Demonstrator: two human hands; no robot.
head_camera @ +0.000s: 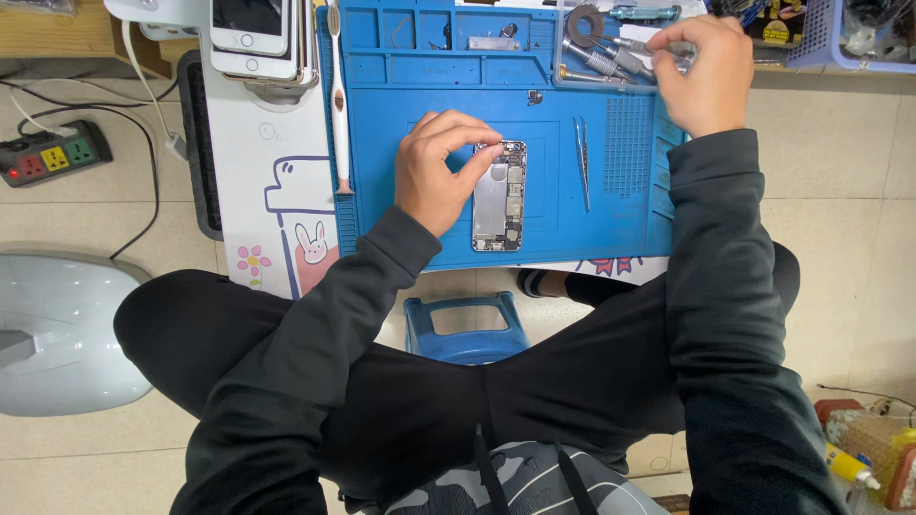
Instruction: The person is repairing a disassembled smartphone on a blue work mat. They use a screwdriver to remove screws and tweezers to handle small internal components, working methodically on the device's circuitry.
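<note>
two hands: both at work over the blue silicone repair mat point(572, 229) on the low worktop
step in hand: judged a teardown of the opened grey smartphone chassis point(499, 196), lying mid-mat, with a tool being fetched
left hand point(441, 170): arched over the phone's top end, thumb and forefinger pinched together on a small part there; the part is too small to tell
right hand point(704, 69): stretched to the mat's far right corner, fingers closed on a slim silver screwdriver point(641, 45) in the clear tool tray point(563, 48)
steel tweezers point(581, 162): idle just right of the phone
next move: likely needs a steady, fine tip on tiny screws
</note>
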